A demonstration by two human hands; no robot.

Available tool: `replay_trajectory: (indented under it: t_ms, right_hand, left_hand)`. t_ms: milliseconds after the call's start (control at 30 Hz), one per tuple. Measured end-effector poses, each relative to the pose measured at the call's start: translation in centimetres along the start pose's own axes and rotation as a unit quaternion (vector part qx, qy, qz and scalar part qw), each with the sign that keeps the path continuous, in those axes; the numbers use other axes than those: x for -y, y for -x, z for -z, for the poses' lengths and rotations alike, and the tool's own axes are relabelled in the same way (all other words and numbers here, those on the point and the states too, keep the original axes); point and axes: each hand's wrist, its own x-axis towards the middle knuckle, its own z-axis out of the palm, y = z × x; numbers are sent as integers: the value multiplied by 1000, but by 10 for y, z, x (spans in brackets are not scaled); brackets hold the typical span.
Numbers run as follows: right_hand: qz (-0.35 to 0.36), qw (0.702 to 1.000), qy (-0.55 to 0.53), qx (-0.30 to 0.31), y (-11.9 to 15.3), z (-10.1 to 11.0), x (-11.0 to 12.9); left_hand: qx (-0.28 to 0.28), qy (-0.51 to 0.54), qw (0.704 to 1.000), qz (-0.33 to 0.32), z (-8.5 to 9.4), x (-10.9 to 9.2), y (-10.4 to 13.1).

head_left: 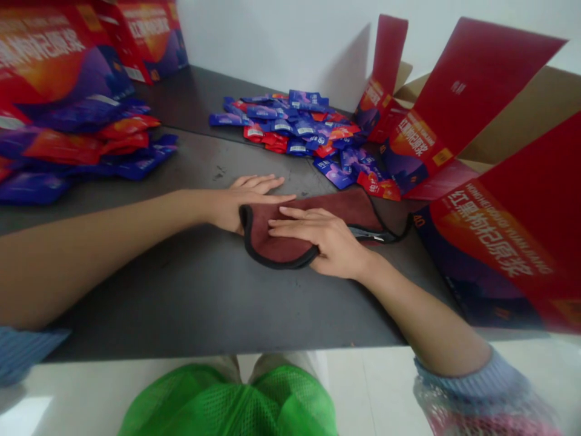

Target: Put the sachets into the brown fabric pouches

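Observation:
A dark red cloth with black edging lies folded on the dark table, in the middle. My right hand rests flat on top of the cloth, fingers stretched out to the left. My left hand lies flat against the cloth's left edge, fingers pointing right, its lower side tucked at the fold. Neither hand curls around anything.
A heap of blue and red sachets lies behind the cloth. More sachets are piled at the left. Red and purple cartons stand at the right, others at the back left. Green mesh lies below the table edge.

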Motion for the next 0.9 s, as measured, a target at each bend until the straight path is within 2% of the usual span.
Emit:
replay_trajectory:
  t_ms: [200, 333, 467, 633, 733, 900]
  right_hand:
    - [-11, 1000, 15, 14, 2, 12, -16]
    - [-92, 994, 55, -4, 6, 20, -27]
    - [-188, 972, 139, -31, 8, 20, -36]
    - [-231, 957, 165, -55, 11, 17, -45]
    - [-234, 958, 148, -68, 10, 14, -40]
    - [-161, 982, 88, -48, -1, 3, -15]
  left_hand:
    - [-8, 2, 999, 31, 3, -8, 2]
    - [-4, 5, 1000, 23, 6, -15, 4]
    - [6, 8, 1000, 16, 10, -17, 4]
    - [56, 8, 998, 22, 18, -13, -2]
    - [56, 10, 998, 21, 19, -14, -3]
    - [5, 17, 999, 35, 12, -20, 0]
